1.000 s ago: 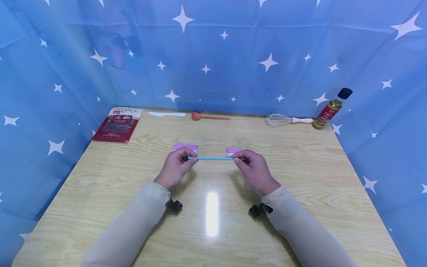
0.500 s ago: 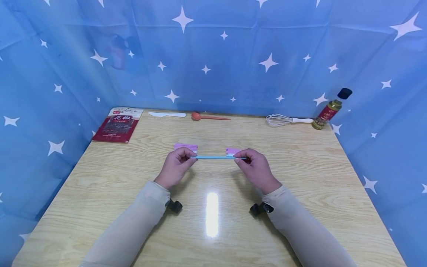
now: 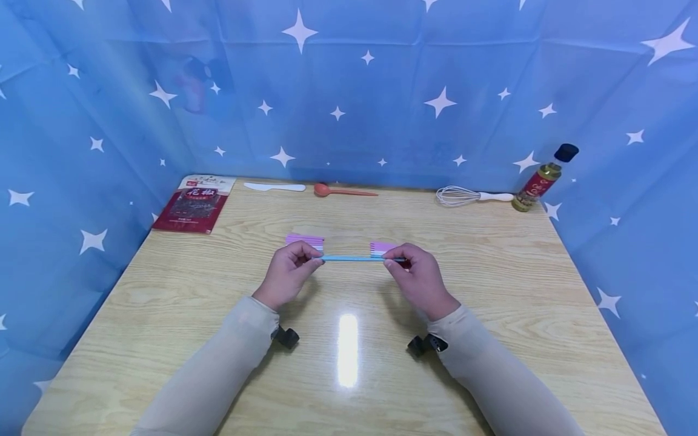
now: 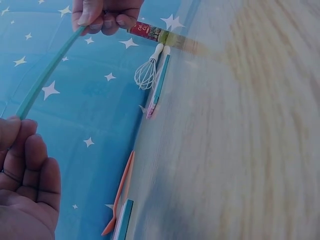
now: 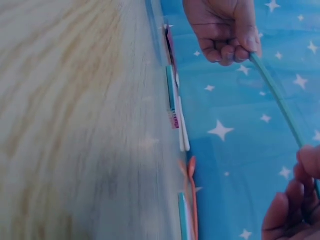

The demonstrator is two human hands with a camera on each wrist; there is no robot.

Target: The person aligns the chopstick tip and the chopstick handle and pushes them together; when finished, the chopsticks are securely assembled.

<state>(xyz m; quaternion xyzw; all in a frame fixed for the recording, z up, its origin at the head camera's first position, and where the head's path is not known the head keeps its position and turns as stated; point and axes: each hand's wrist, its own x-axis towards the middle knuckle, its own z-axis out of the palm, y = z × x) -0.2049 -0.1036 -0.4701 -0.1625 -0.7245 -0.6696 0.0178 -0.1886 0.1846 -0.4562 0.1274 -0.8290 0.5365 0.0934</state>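
Note:
My left hand [image 3: 288,272] and my right hand [image 3: 418,278] hold a thin light-blue stick [image 3: 353,258] level between them, each pinching it near one end with thumb and fingers. Both wrist views show the stick raised off the table; in the left wrist view the stick [image 4: 47,75] looks slightly bowed. Just behind my hands lie two small groups of sticks in pink, white and blue: a left group [image 3: 305,240] and a right group [image 3: 380,247]. My hands partly hide both groups.
Along the back edge of the wood-grain table [image 3: 349,297] lie a red spice packet [image 3: 191,206], a white knife [image 3: 275,187], an orange spoon [image 3: 346,192] and a whisk [image 3: 471,196]. An oil bottle [image 3: 537,184] stands at the back right corner. A blue star curtain [image 3: 349,79] hangs behind.
The light-blue stick has shifted slightly to the right between my fingers. My hands have hardly moved, and the things on the table stay where they were.

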